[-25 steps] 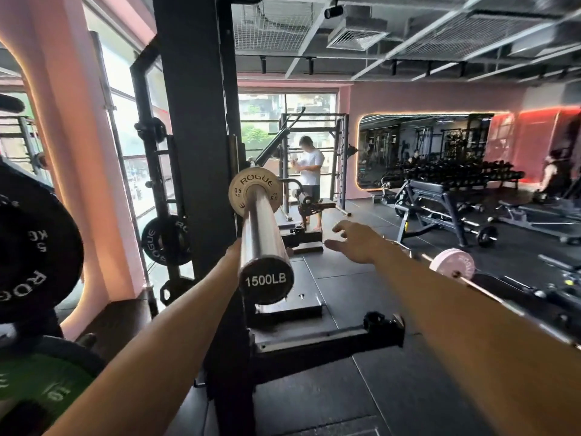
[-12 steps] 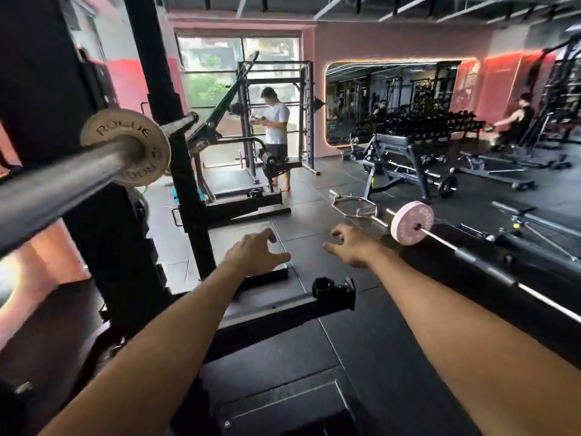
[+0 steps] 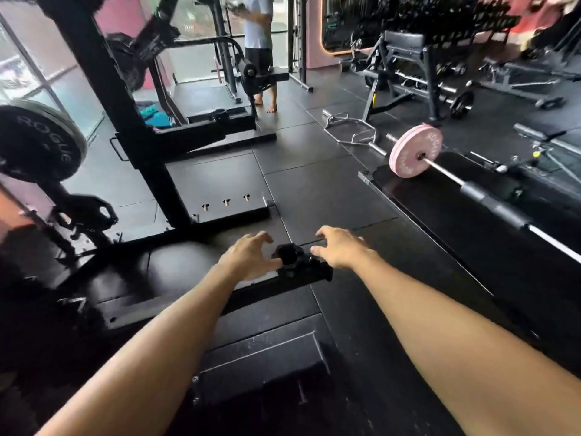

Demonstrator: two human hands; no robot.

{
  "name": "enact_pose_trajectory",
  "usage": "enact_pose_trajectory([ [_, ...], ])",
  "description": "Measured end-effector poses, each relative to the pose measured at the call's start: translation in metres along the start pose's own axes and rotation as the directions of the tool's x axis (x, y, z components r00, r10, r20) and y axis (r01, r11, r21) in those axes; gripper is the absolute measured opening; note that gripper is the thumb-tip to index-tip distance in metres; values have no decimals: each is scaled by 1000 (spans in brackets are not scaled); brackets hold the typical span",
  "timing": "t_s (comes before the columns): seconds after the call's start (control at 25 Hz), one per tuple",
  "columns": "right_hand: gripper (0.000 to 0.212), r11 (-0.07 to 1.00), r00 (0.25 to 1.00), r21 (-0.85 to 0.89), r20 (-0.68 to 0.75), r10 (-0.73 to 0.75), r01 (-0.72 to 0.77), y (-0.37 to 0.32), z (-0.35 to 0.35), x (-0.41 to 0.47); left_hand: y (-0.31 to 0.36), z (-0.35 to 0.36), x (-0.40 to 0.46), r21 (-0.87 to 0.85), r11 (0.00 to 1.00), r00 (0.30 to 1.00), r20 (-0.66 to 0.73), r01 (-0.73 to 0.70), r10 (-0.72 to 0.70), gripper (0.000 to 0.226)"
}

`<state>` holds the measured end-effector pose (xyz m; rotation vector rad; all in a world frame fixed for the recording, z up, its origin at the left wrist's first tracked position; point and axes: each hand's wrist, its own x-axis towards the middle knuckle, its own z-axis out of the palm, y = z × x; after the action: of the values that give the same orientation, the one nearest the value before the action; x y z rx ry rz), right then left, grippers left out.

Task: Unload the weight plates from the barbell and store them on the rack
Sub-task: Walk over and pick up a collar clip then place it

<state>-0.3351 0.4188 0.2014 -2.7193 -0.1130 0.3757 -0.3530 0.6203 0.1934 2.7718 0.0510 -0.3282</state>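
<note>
left hand (image 3: 250, 256) fingers loose, empty, just left of barbell collar (image 3: 289, 253) | right hand (image 3: 338, 247) spread, empty, just right | collar parked on rack foot (image 3: 301, 276) | likely pickup reach

left hand (image 3: 248, 259): arm outstretched, fingers loosely curled | right hand (image 3: 341, 248): likewise (both hold nothing)

A single wide-angle view from the person's head looks forward and steeply down. Both bare forearms run up from the bottom edge to mid-frame; the black rubber-tiled gym floor (image 3: 314, 184) recedes toward the top edge.
</note>
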Motion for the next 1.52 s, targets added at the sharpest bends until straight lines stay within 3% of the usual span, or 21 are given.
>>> enact_pose_trajectory([
  [0.24, 53, 999, 992, -43, 125, -11, 16, 28, 72, 49, -11, 80, 54, -26, 1000, 994, 106, -4, 7, 68],
  [0.44, 39, 996, 999, -90, 52, -5, 9, 29, 98, 54, -17, 113, 51, -98, 995, 998, -53, -24, 19, 32],
  [0.56, 30, 998, 1000, -69, 13, -11, 12, 28, 85, 43, -24, 106, 35, -150, 980, 988, -98, -129, 115, 26],
  [0.72, 31, 998, 998, -12, -5, -59, 58, 11, 60, 10, -26, 75, -2, -229, 966, 985, -151, -119, 86, 25],
  [0.92, 30, 991, 988, 19, -88, -129, 131, -32, 34, -82, -32, 21, -98, -258, 949, 965, -232, -183, 123, 26],
  [1.28, 22, 973, 931, 13, -294, -217, 231, -115, -10, -313, -36, -67, -335, -197, 898, 861, -423, -392, 283, 22],
  [1.4, 1, 955, 925, 126, -309, -221, 270, -133, -33, -373, -33, -96, -393, -232, 862, 835, -450, -451, 316, 20],
  [1.52, 6, 883, 920, 326, -312, -238, 339, -151, -65, -428, -26, -130, -448, -350, 797, 835, -448, -492, 319, 16],
])
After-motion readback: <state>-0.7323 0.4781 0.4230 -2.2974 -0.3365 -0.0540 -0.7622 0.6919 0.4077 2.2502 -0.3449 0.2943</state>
